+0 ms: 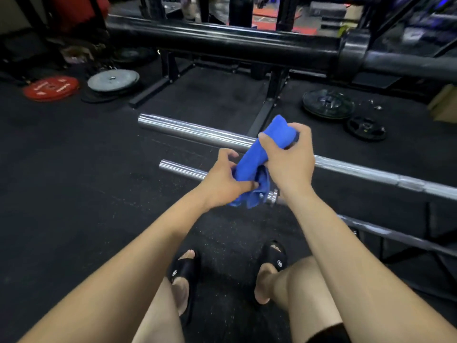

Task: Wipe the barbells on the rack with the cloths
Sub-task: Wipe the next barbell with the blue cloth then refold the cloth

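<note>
Forearms reach from the viewer toward two chrome barbells [197,132] lying level on a low rack [395,233]: heavy, rigid, likely slick, best left resting and rubbed in place. Between them, the soft, light blue cloth [257,154] bunches easily; right hand [289,157] clenches its upper part, left hand [225,179] pinches its lower folds over the nearer bar's collar [270,197].

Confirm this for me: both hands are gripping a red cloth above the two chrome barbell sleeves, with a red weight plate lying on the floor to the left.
Not quite: the cloth is blue, not red. The head view shows the left hand and right hand gripping a blue cloth above the two chrome barbell sleeves, with a red weight plate lying on the floor to the left.
</note>
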